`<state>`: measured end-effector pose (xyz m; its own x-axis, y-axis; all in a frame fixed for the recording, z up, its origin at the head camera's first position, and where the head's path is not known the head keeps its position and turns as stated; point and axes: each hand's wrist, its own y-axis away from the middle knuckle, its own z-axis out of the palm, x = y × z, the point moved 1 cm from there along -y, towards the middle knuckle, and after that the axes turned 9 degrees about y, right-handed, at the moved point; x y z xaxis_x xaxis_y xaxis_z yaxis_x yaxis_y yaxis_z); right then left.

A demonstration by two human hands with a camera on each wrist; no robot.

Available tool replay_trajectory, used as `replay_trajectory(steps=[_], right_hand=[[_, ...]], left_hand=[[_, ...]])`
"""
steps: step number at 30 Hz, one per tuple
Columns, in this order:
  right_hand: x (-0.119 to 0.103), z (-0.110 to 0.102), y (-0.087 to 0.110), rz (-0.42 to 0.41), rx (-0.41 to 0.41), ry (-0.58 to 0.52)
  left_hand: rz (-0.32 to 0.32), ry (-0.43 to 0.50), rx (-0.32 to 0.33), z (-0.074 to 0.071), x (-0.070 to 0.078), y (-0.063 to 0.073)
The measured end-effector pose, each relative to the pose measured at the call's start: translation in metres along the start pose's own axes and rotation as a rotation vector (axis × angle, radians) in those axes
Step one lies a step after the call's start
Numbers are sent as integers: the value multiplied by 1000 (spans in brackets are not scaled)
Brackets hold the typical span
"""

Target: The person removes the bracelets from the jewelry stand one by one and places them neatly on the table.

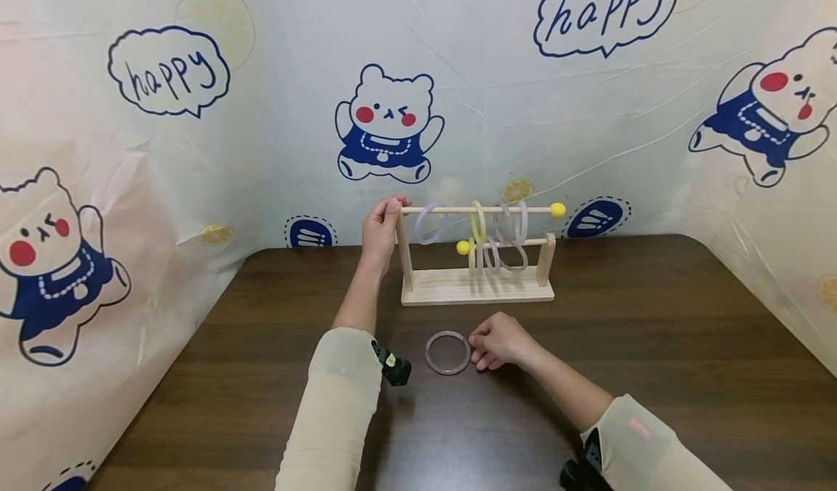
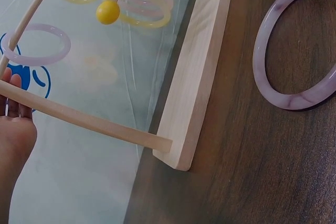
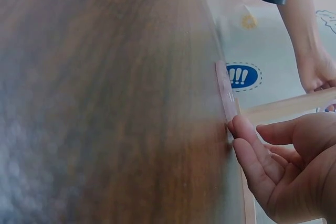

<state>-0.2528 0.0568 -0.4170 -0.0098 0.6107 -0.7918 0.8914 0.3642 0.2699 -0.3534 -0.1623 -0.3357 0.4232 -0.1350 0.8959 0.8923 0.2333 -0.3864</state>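
Head view: purple bangle (image 1: 428, 352) lies left of and touching loose right fingers (image 1: 482, 342); left fingers (image 1: 391, 208) grip rack (image 1: 438, 287).

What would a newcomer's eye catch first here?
Likely the wooden rack toward the far side of the table, its rods hung with yellow and lilac bangles. Then the single mauve bangle lying before it, beside the right hand. Behind everything, cartoon bears on the pale backdrop.

Head high, wrists close — shared rack (image 1: 434, 288)
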Motion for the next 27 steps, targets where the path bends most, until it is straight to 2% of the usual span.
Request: replay_trajectory(steps=[5, 18, 27], right_hand=[[0, 0, -1, 10, 9, 3], [0, -3, 1, -4, -9, -16], [1, -9, 1, -88, -72, -50]], left_hand=[[-2, 13, -16, 1, 4, 2], [5, 20, -11, -1, -1, -1], [5, 16, -2, 0, 1, 0]])
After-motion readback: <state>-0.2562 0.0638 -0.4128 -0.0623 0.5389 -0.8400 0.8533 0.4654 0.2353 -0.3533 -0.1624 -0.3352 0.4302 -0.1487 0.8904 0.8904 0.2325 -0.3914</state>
